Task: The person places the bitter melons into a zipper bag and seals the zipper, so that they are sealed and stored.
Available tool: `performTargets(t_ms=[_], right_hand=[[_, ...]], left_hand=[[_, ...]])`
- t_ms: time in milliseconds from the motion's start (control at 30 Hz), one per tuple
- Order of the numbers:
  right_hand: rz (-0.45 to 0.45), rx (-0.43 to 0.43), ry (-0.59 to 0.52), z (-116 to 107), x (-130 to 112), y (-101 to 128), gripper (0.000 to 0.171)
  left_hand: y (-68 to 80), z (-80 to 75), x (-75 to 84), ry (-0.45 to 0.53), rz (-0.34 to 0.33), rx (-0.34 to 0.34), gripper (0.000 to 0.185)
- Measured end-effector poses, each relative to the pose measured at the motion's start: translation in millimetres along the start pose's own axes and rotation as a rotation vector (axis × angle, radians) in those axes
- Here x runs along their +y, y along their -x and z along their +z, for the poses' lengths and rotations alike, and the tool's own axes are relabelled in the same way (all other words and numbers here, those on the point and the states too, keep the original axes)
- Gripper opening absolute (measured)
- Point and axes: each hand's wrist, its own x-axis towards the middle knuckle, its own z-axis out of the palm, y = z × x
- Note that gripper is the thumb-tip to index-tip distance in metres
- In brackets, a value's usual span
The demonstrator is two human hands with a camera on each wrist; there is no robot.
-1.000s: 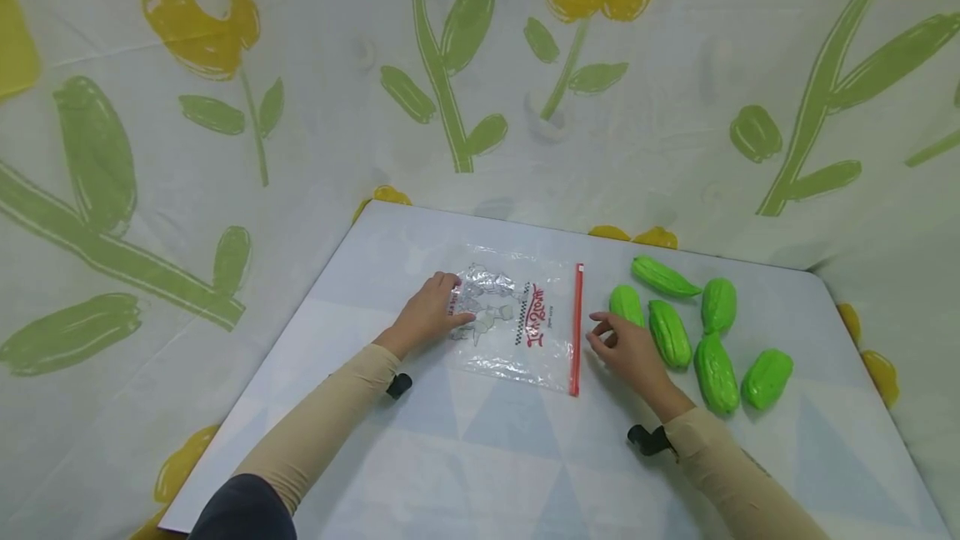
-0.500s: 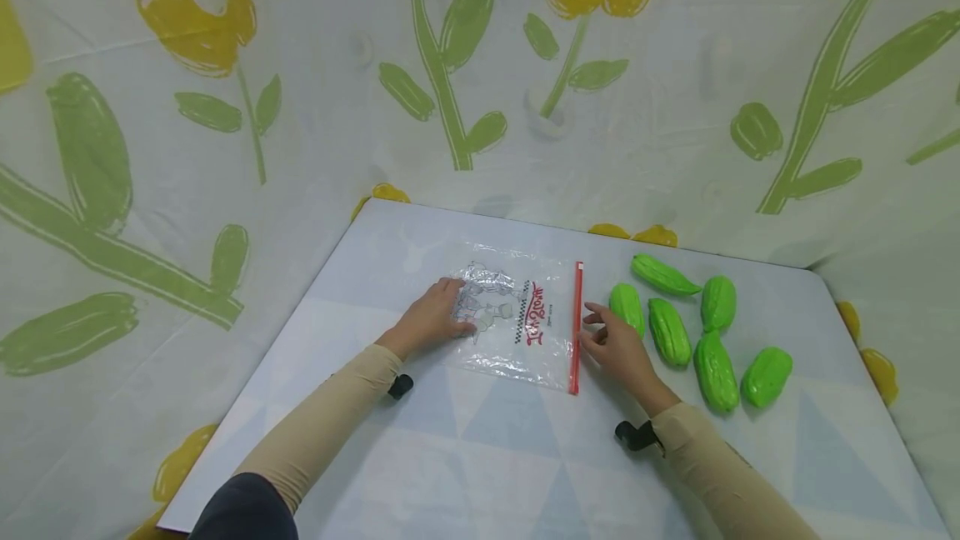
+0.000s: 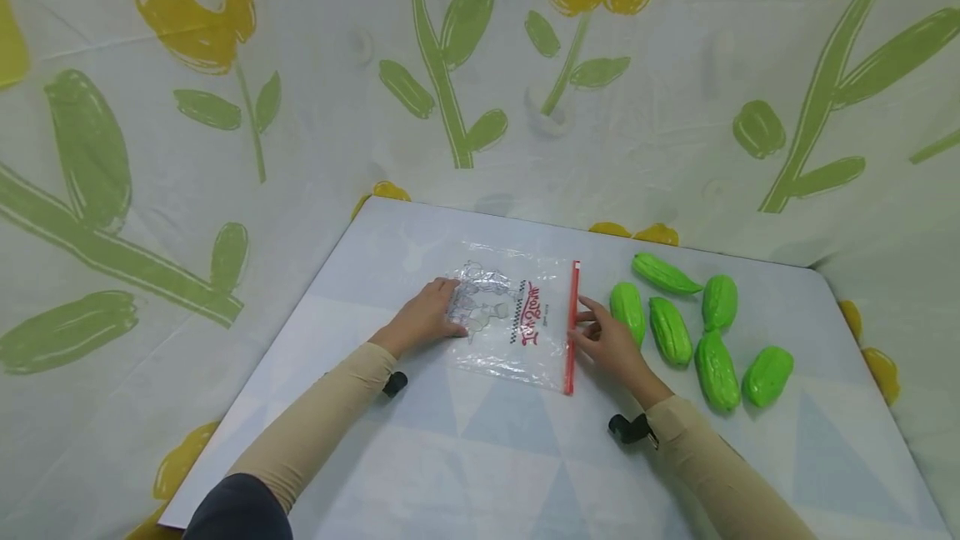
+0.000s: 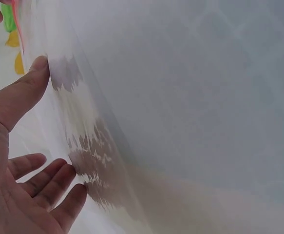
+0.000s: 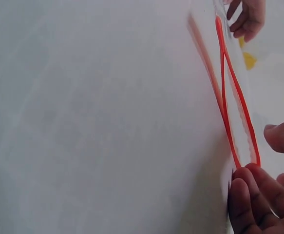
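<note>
Left hand (image 3: 424, 319) flat, pinning zip bag (image 3: 516, 322) to tabletop (image 3: 480, 457); right hand (image 3: 611, 342) fingertips parting red zip strip (image 3: 572, 327); green gourds (image 3: 693, 327) right.

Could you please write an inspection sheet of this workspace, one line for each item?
Surface: pale table with faint triangle pattern.
Job's things: clear zip bag lying flat; its red zip strip gapes open in the right wrist view; six green toy vegetables to its right.
Clutter: nothing seen.
Hands: left hand rests on the bag's closed end; right hand has fingertips at the zip strip.
Cables: nothing seen.
Surroundings: cloth with flower print behind and beside the table.
</note>
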Motion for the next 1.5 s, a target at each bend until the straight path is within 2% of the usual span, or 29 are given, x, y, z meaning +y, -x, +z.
performTargets(t_ms=[233,367,533,667,800,1000,1100,1333,1500], right_hand=[[0.003,-0.061,-0.067,0,-5,-1,0.074],[0.001,-0.093,-0.116,-1,-4,-2,0.070],[-0.014,-0.135,-0.204,-1,-1,-4,0.062],[-0.039,-0.143,-0.198,0,2,-5,0.064],[-0.055,-0.133,-0.180,1,4,-5,0.063],[-0.037,-0.138,-0.265,-1,3,-3,0.059],[-0.033,-0.147,-0.299,-2,2,-3,0.061],[-0.105,-0.194,-0.410,-10,-12,1,0.064],[-0.141,-0.233,-0.437,-15,-19,4,0.067]], left_hand=[[2.5,-3.5,-0.8,-0.016,-0.020,-0.030,0.099],[2.9,-6.4,1.2,-0.026,-0.030,-0.050,0.100],[-1.1,-5.1,3.5,-0.042,-0.035,-0.041,0.100],[-6.0,-1.2,8.1,-0.041,-0.009,-0.029,0.099],[-10.4,0.5,17.2,-0.038,0.009,-0.022,0.099],[-16.8,2.5,34.2,-0.037,0.017,-0.004,0.097],[-20.0,5.3,41.9,-0.005,0.043,0.012,0.095],[-27.9,16.5,61.7,0.002,0.113,0.017,0.090],[-32.2,22.2,77.9,0.013,0.159,0.001,0.089]])
